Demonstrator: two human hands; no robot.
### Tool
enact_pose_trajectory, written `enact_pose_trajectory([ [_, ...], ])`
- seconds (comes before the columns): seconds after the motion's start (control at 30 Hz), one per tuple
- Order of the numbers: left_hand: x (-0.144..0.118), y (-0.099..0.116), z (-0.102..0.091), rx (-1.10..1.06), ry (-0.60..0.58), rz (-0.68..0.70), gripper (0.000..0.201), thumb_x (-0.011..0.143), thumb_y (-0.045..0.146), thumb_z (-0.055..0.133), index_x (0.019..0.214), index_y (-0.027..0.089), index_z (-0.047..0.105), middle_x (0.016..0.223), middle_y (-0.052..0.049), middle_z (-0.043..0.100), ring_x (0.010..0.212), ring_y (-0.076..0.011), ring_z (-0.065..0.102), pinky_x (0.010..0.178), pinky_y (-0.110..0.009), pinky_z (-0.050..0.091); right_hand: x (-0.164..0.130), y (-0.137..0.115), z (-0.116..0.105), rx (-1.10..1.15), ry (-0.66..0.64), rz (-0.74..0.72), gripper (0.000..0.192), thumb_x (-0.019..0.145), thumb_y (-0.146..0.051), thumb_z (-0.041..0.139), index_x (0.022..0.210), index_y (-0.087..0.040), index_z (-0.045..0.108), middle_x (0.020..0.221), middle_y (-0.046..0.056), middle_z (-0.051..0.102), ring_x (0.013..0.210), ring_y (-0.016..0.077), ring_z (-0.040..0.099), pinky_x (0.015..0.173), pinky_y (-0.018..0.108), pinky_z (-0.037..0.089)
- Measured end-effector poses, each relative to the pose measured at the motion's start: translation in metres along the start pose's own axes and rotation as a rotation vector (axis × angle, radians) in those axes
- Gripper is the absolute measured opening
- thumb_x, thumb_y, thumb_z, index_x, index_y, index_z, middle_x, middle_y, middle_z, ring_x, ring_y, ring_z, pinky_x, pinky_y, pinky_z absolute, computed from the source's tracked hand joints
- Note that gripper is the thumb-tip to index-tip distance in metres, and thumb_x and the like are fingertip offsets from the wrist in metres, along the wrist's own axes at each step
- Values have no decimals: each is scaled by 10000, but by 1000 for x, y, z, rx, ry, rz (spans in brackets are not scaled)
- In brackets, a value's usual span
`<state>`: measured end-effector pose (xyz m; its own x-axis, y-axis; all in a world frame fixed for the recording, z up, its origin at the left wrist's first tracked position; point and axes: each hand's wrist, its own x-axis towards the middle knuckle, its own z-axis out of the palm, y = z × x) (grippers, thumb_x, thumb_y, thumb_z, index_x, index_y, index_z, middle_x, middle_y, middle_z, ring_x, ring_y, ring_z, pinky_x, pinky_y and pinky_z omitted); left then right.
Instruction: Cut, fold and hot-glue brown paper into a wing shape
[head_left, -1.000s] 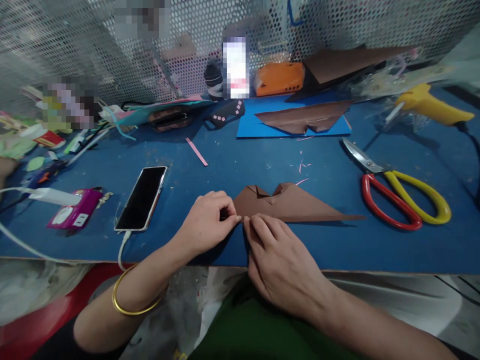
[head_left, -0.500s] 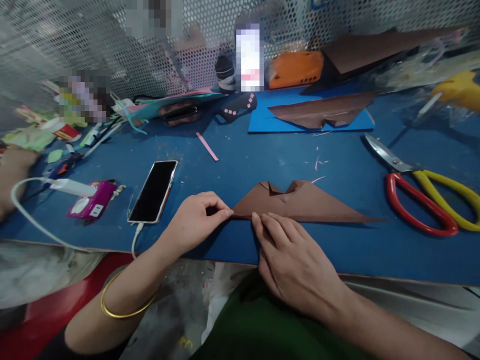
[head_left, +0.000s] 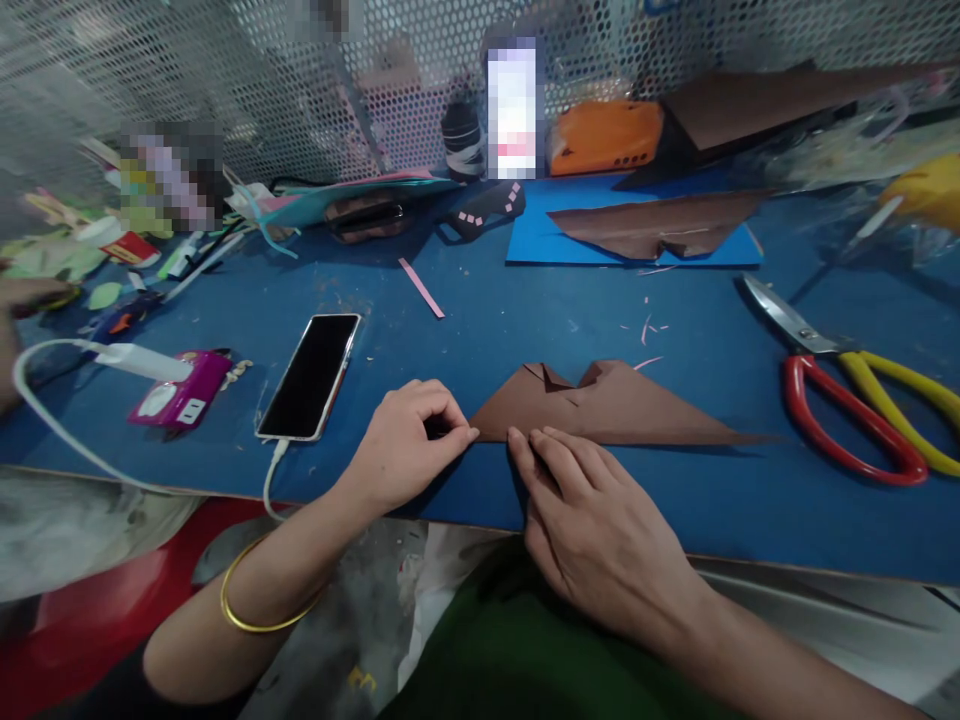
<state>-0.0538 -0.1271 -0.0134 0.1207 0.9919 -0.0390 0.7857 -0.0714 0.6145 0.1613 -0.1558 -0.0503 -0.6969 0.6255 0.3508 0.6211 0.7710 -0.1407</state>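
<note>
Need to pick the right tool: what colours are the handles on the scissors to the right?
One red, one yellow, on the scissors; clearest in the head view.

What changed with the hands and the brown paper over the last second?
Very little. The left hand keeps pinching the left tip of the brown paper, and the right hand still presses its near edge, fingers slightly further right along it. The paper lies flat as before; phone and scissors are untouched.

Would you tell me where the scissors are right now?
The scissors lie on the blue table, at the right edge of the head view, right of the brown folded paper.
</note>
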Motion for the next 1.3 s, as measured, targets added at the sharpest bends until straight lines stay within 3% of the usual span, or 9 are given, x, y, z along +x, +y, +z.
enact_pose_trajectory([
  [0.3, 1, -1, -2, 19, -20, 4, 215, 816, 266, 640, 621, 211, 567, 749, 9, 641, 789, -183, 561, 769, -362, 399, 2, 1, -3, 16, -51, 17, 538, 917, -225, 435, 1416, -37, 502, 1211, 202, 603, 1151, 323, 519, 963, 469, 495],
  [0.5, 2, 3, 2, -7, 8, -21, 141, 799, 298, 669, 675, 231, 675, 764, 4, 677, 797, -188, 576, 761, -348, 419, 2, 0, -4, 19, -74, 24, 526, 925, -233, 441, 1413, -49, 510, 1210, 195, 596, 1144, 325, 511, 958, 464, 479],
  [0.8, -3, 3, 7, 63, 33, 34, 193, 818, 232, 652, 632, 211, 602, 760, 13, 659, 798, -185, 548, 779, -369, 384, 2, -1, -6, -4, -96, 36, 576, 913, -240, 433, 1474, -109, 448, 1171, 172, 588, 1136, 315, 500, 948, 452, 454],
  [1.3, -18, -13, -8, 79, 90, -49, 149, 823, 245, 650, 675, 228, 650, 799, 0, 674, 842, -206, 582, 796, -391, 440, 2, -1, -5, -19, -76, 3, 543, 921, -228, 420, 1442, -88, 484, 1152, 176, 587, 1116, 320, 497, 930, 461, 453],
])
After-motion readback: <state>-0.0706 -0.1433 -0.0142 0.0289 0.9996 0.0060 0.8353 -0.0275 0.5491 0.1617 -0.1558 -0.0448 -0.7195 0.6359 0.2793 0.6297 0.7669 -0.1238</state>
